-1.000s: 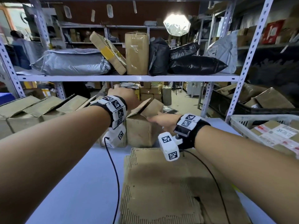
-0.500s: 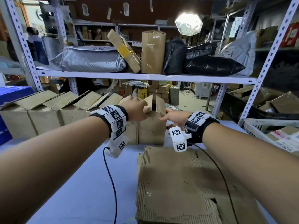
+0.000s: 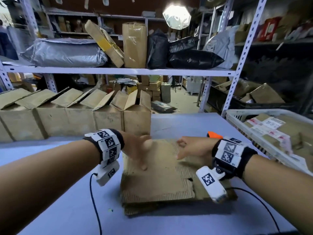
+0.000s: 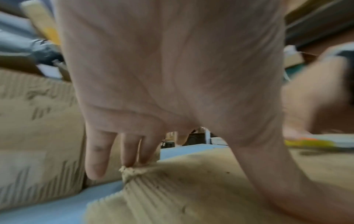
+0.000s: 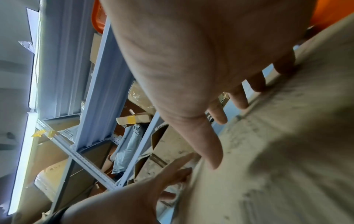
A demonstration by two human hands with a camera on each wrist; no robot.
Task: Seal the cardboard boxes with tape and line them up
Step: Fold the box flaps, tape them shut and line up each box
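A row of open brown cardboard boxes [image 3: 67,119] stands along the back of the table, flaps up; the rightmost box [image 3: 137,117] closes the line. A stack of flattened cardboard [image 3: 160,180] lies in front of me. My left hand [image 3: 144,151] is over its far left corner, fingers [image 4: 132,151] touching the frayed corner, thumb stretched across the top. My right hand [image 3: 182,150] hovers at the far right part of the sheet, its fingers [image 5: 237,97] reaching to the far edge. Neither hand holds anything. An orange tape dispenser [image 3: 214,135] lies just behind my right wrist.
A white plastic crate [image 3: 237,116] with labelled parcels stands at the right of the pale blue table [image 3: 59,209]. A shelf [image 3: 118,71] loaded with parcels and bags hangs over the far side, on a perforated upright [image 3: 240,56] at the right.
Both hands let go of the rightmost box's flaps and drew back toward me, down to the flattened cardboard. The box stays in the row with its flaps up.
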